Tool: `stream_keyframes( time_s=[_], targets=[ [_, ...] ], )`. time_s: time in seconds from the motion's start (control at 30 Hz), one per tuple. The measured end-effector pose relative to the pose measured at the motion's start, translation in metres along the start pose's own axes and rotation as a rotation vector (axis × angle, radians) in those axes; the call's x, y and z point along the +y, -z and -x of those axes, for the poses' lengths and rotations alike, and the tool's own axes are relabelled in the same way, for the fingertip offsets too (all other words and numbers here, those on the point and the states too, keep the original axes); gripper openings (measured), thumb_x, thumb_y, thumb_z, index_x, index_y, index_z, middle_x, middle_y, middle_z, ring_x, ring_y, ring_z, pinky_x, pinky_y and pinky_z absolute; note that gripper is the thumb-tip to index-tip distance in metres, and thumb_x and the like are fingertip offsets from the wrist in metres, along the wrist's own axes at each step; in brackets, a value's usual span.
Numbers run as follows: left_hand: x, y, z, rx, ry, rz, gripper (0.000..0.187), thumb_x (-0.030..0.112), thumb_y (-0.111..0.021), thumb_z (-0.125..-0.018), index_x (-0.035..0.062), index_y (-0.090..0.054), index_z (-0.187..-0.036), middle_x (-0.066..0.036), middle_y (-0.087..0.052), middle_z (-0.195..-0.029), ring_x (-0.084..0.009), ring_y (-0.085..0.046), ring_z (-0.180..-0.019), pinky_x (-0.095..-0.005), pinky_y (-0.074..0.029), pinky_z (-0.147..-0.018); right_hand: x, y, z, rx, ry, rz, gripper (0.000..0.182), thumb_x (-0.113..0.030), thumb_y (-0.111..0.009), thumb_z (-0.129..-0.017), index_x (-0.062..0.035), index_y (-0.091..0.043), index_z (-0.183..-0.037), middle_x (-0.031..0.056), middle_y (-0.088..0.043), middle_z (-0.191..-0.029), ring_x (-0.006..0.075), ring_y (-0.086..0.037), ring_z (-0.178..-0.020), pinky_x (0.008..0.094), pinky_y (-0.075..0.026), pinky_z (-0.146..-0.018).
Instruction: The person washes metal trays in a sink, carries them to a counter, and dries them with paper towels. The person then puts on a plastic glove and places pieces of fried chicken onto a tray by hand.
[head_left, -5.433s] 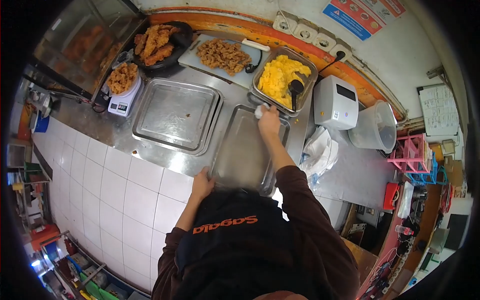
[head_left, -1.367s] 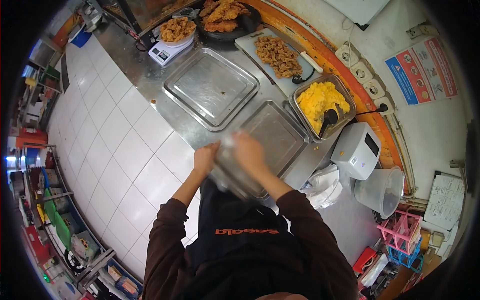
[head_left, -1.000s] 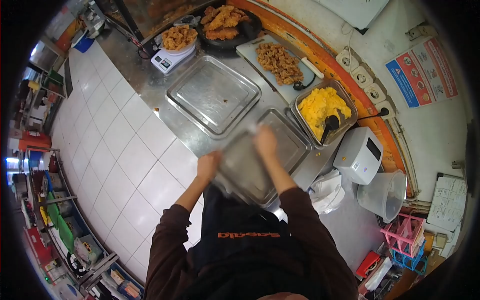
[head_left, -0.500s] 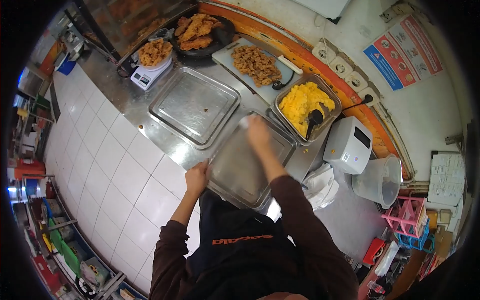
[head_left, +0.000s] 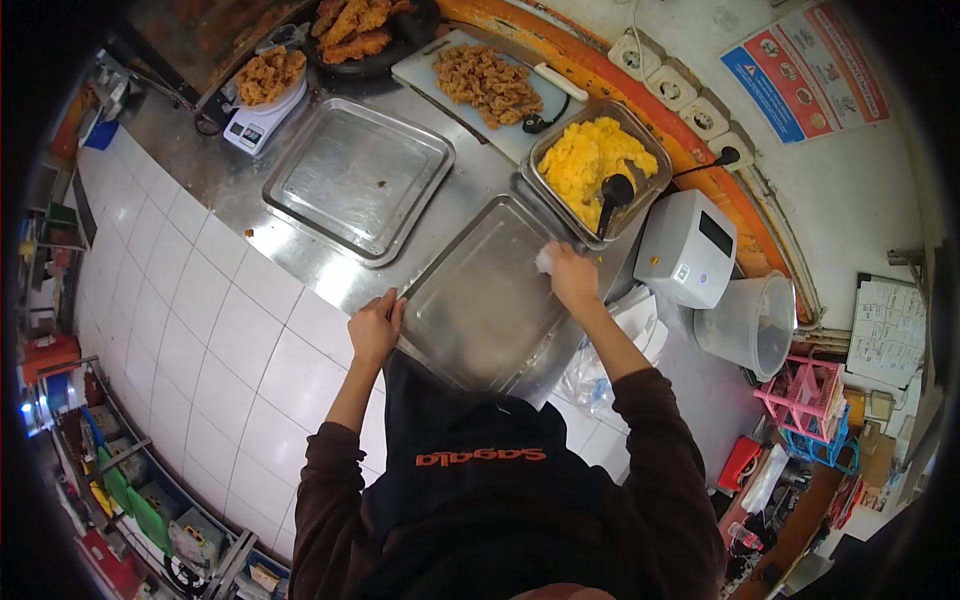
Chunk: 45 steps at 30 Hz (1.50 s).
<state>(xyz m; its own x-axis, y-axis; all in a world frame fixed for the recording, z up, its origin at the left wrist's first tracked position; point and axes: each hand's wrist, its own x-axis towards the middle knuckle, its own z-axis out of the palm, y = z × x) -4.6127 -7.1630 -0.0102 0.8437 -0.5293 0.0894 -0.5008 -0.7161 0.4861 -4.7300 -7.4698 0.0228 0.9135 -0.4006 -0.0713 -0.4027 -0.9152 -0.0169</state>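
Note:
A metal tray (head_left: 470, 310) lies close to my body at the counter's front edge. My left hand (head_left: 376, 325) grips its left rim, fingers closed. At the right rim is my right hand (head_left: 574, 277), closed round a small white wad (head_left: 545, 262), perhaps tissue or cloth. A second metal tray (head_left: 360, 180) rests farther back on the left, with a small brown crumb on it. Beyond my right hand stands a metal container of yellow food (head_left: 592, 165) with a black ladle (head_left: 613, 196) in it.
Chopped fried pieces (head_left: 487, 86) and a knife (head_left: 560, 82) lie on a white board (head_left: 420, 70). A scale (head_left: 250, 129) bears a bowl of fried food at the back left. On the right stand a white device (head_left: 686, 247) and a clear bucket (head_left: 745, 325).
My right hand has moved from the near tray's far end to its right rim with the white wad. My left hand still holds the left rim. The view has shifted slightly.

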Motion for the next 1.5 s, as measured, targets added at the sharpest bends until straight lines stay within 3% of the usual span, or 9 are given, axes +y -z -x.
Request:
stream_keyframes(
  time_s=[0.23,0.4,0.5,0.53,0.63,0.87,1.13,1.27,1.5],
  targets=[
    [0.001,-0.003,0.006,0.057,-0.012,0.016,0.022,0.027,-0.060,-0.079,0.0109,-0.062,-0.093,-0.007,-0.058,-0.062,-0.0257,-0.057,-0.053,-0.0355,-0.044,-0.047,-0.071,-0.038,0.107,0.121,0.199,-0.397,0.037,-0.005,-0.060,-0.064,-0.0078,-0.049,-0.099,0.0139,-0.054,-0.087,0.0304,-0.058,-0.073,0.0392,-0.048,-0.061],
    [-0.003,-0.005,0.003,0.059,-0.042,0.035,0.023,0.027,-0.061,-0.078,0.0082,-0.064,-0.092,-0.008,-0.058,-0.061,-0.0255,-0.057,-0.052,-0.0348,-0.043,-0.047,-0.093,-0.036,0.132,-0.224,0.447,-0.617,0.031,-0.006,-0.061,-0.061,-0.0172,-0.059,-0.090,0.0028,-0.057,-0.088,0.0204,-0.057,-0.084,0.0396,-0.041,-0.076],
    [-0.009,-0.009,0.003,0.109,-0.083,0.044,0.024,0.027,-0.061,-0.078,0.0075,-0.064,-0.092,-0.009,-0.059,-0.061,-0.0256,-0.057,-0.052,-0.0348,-0.043,-0.047,-0.056,-0.020,0.098,-0.042,0.249,-0.403,0.023,-0.004,-0.053,-0.067,-0.0177,-0.064,-0.083,0.0022,-0.060,-0.088,0.0200,-0.057,-0.086,0.0380,-0.040,-0.074],
    [-0.008,-0.007,0.003,0.115,-0.064,0.056,0.025,0.027,-0.061,-0.078,0.0071,-0.064,-0.092,-0.010,-0.059,-0.061,-0.0258,-0.057,-0.053,-0.0351,-0.044,-0.048,-0.033,-0.022,0.083,0.123,0.004,-0.749,0.022,-0.004,-0.053,-0.067,-0.0150,-0.065,-0.082,0.0044,-0.060,-0.087,0.0235,-0.058,-0.080,0.0380,-0.044,-0.070],
    [-0.005,-0.003,0.003,0.111,-0.013,0.057,0.025,0.027,-0.061,-0.078,0.0070,-0.064,-0.093,-0.011,-0.059,-0.062,-0.0263,-0.057,-0.054,-0.0356,-0.044,-0.048,0.027,0.016,0.042,0.310,-0.083,-0.312,0.031,0.000,-0.052,-0.066,-0.0136,-0.065,-0.091,0.0080,-0.058,-0.083,0.0271,-0.058,-0.077,0.0366,-0.047,-0.068],
    [-0.003,-0.009,0.008,0.159,0.031,0.017,0.021,0.027,-0.059,-0.080,0.0082,-0.063,-0.090,-0.011,-0.060,-0.064,-0.0276,-0.058,-0.054,-0.0367,-0.044,-0.049,-0.017,-0.025,0.087,-0.008,-0.102,-0.367,0.036,-0.003,-0.053,-0.066,-0.0144,-0.062,-0.099,0.0122,-0.055,-0.095,0.0304,-0.057,-0.082,0.0391,-0.046,-0.074],
    [-0.004,-0.010,0.008,0.158,-0.005,0.013,0.022,0.028,-0.059,-0.080,0.0069,-0.062,-0.085,-0.012,-0.061,-0.067,-0.0289,-0.059,-0.056,-0.0373,-0.045,-0.050,-0.047,0.000,0.117,-0.447,0.291,-0.960,0.025,-0.005,-0.058,-0.064,-0.0079,-0.064,-0.088,0.0126,-0.059,-0.084,0.0285,-0.058,-0.081,0.0370,-0.046,-0.071],
    [-0.003,-0.009,0.010,0.134,0.060,0.014,0.024,0.031,-0.059,-0.080,0.0068,-0.061,-0.083,-0.014,-0.061,-0.066,-0.0307,-0.058,-0.056,-0.0389,-0.045,-0.050,-0.011,0.033,0.055,0.043,-0.052,-0.434,0.016,-0.010,-0.055,-0.073,-0.0028,-0.060,-0.086,0.0153,-0.058,-0.086,0.0336,-0.059,-0.077,0.0422,-0.047,-0.067],
    [0.000,-0.013,0.012,0.134,0.179,-0.009,0.028,0.033,-0.058,-0.080,0.0062,-0.057,-0.075,-0.014,-0.058,-0.060,-0.0329,-0.058,-0.054,-0.0408,-0.044,-0.049,-0.074,0.021,0.112,-0.115,-0.148,-0.355,0.019,-0.011,-0.048,-0.074,-0.0060,-0.063,-0.086,0.0184,-0.057,-0.088,0.0333,-0.060,-0.076,0.0423,-0.049,-0.064]
  ],
)
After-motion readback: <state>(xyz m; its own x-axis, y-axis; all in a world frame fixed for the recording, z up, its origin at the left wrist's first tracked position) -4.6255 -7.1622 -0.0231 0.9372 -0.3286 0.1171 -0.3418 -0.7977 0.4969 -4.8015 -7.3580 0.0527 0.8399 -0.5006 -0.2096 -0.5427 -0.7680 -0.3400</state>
